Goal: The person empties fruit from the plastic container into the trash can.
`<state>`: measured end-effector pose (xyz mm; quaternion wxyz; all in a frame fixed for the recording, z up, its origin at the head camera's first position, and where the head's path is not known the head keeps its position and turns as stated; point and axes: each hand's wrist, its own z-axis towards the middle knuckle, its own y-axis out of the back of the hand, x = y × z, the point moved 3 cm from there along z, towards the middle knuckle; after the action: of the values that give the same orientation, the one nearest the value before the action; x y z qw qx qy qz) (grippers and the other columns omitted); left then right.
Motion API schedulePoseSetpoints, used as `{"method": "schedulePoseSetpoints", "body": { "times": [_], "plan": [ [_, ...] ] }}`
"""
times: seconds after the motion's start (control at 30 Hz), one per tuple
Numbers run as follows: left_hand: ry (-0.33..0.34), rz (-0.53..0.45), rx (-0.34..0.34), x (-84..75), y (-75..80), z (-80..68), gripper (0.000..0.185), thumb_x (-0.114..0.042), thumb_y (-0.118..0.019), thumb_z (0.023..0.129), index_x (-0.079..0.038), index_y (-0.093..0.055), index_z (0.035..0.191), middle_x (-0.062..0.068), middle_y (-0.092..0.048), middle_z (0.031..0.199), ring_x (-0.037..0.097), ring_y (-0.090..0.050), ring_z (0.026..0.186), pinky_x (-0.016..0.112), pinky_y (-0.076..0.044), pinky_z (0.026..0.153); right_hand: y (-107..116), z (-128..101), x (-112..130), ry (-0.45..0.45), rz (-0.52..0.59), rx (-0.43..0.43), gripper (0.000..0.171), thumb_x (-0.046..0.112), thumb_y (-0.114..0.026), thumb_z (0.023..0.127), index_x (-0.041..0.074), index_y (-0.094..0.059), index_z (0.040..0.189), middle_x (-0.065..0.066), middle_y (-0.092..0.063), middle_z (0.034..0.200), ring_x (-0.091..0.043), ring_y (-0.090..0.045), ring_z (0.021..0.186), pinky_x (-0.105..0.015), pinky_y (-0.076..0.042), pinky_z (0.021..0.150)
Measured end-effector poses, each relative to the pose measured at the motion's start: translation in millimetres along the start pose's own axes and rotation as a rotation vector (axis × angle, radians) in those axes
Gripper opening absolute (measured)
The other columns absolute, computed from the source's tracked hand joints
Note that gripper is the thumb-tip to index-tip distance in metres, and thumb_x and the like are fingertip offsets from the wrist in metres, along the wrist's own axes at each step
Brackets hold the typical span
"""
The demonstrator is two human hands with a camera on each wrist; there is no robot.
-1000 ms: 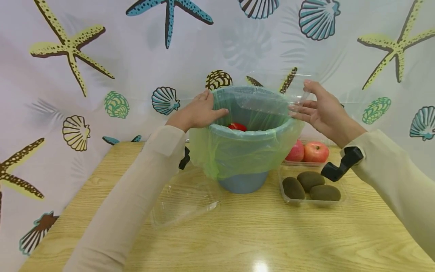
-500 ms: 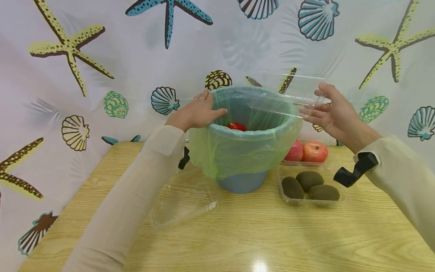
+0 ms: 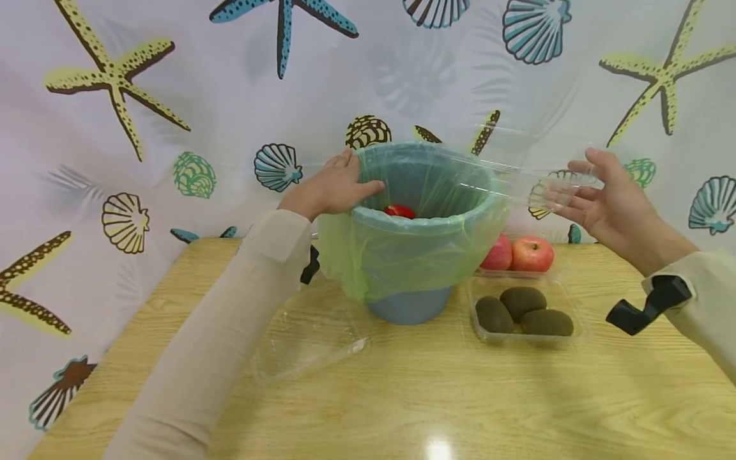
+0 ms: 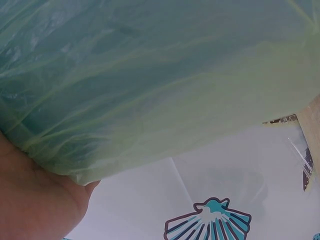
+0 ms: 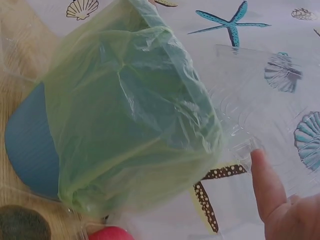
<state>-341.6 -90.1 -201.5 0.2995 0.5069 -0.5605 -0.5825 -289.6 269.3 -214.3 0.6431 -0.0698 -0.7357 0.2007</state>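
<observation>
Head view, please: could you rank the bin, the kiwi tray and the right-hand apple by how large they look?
1. Bin, clearly largest.
2. Kiwi tray.
3. Apple, smallest; it sits a little farther from the camera, but the gap looks too big for that to matter.

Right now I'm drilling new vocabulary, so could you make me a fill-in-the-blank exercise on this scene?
1. The left hand rests on the rim of the blue ____.
2. The right hand holds a clear plastic ____.
3. The bag lining the bin is ____ in colour.
4. The tray on the table holds three ____.

Missing words: bin; box; green; kiwis
</observation>
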Motion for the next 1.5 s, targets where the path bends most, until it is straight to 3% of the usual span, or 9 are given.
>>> {"method": "schedulePoseSetpoints", "body": {
  "times": [0.07,0.27,0.4,0.53,0.63,0.77,0.9,1.2,1.5],
  "plan": [
    [0.002,0.001,-0.003,-0.1,0.8,0.6,0.082,-0.052,-0.030,0.100,0.002,0.007,0.151,0.017,0.017,0.158,0.032,0.012,0.147,0.046,0.000,0.120,8.3,-3.0,2.2,0.004,-0.007,-0.004,0.059,0.049,-0.045,0.097,0.027,-0.020,0.146,-0.006,0.010,0.161,-0.028,-0.007,0.148,-0.032,-0.033,0.107],
    [0.006,0.007,-0.008,-0.5,1.6,1.4,0.082,-0.052,-0.029,0.100,0.002,0.006,0.151,0.017,0.016,0.158,0.033,0.011,0.147,0.046,0.000,0.120,38.0,-10.5,0.9,0.020,0.002,-0.044,0.051,0.051,-0.043,0.097,0.030,-0.025,0.139,0.000,0.016,0.160,-0.023,-0.004,0.149,-0.025,-0.052,0.092],
    [0.006,0.011,-0.004,-1.0,1.9,1.0,0.082,-0.052,-0.029,0.101,0.002,0.006,0.151,0.018,0.016,0.158,0.032,0.011,0.147,0.045,0.000,0.120,53.5,-19.7,-4.1,0.030,0.023,-0.038,0.045,0.050,-0.040,0.098,0.031,-0.026,0.137,0.001,0.018,0.159,-0.020,-0.003,0.149,-0.022,-0.052,0.089],
    [0.009,0.009,0.002,-1.2,1.6,0.3,0.081,-0.051,-0.029,0.101,0.002,0.007,0.151,0.017,0.016,0.158,0.032,0.012,0.147,0.045,0.001,0.120,65.6,-30.6,-9.8,0.047,0.045,-0.024,0.042,0.047,-0.038,0.100,0.031,-0.027,0.137,0.000,0.019,0.159,-0.019,-0.050,0.128,-0.023,-0.052,0.090],
    [0.009,0.004,0.003,-0.8,1.2,0.1,0.081,-0.050,-0.030,0.101,0.002,0.007,0.150,0.018,0.016,0.158,0.033,0.012,0.147,0.046,0.001,0.120,73.6,-39.9,-15.4,0.061,0.069,-0.002,0.038,0.043,-0.036,0.102,0.027,-0.028,0.136,-0.009,0.003,0.158,-0.019,-0.069,0.096,-0.028,-0.054,0.087],
    [0.005,0.007,0.001,-0.2,1.0,0.0,0.081,-0.050,-0.030,0.101,0.003,0.007,0.150,0.018,0.016,0.158,0.033,0.012,0.147,0.046,0.000,0.120,81.1,-52.9,-26.1,0.071,0.133,0.073,0.032,0.036,-0.032,0.104,0.021,-0.035,0.132,-0.013,-0.041,0.131,-0.028,-0.069,0.098,-0.035,-0.056,0.084],
    [0.006,0.007,-0.002,-0.6,1.5,0.2,0.081,-0.050,-0.030,0.101,0.003,0.007,0.150,0.018,0.016,0.158,0.033,0.012,0.147,0.046,0.001,0.120,85.6,-63.5,-39.0,0.071,0.185,0.147,0.031,0.032,-0.027,0.105,0.018,-0.046,0.125,-0.012,-0.063,0.105,-0.031,-0.068,0.100,-0.038,-0.057,0.082],
    [0.008,0.000,-0.006,-2.2,2.1,-1.9,0.081,-0.050,-0.031,0.101,0.002,0.005,0.151,0.017,0.017,0.158,0.033,0.011,0.147,0.046,-0.001,0.120,89.1,-80.1,-63.8,0.043,0.254,0.276,0.044,0.026,-0.017,0.106,0.012,-0.056,0.123,-0.017,-0.065,0.114,-0.035,-0.065,0.106,-0.041,-0.056,0.084],
    [0.008,-0.010,-0.011,-2.0,0.9,-2.1,0.080,-0.050,-0.032,0.101,0.002,0.004,0.151,0.017,0.015,0.159,0.033,0.011,0.147,0.047,-0.002,0.120,87.3,-90.3,-91.0,0.035,0.232,0.326,0.048,0.021,-0.014,0.106,0.012,-0.055,0.127,-0.017,-0.063,0.118,-0.033,-0.064,0.109,-0.042,-0.054,0.089]
  ]
}}
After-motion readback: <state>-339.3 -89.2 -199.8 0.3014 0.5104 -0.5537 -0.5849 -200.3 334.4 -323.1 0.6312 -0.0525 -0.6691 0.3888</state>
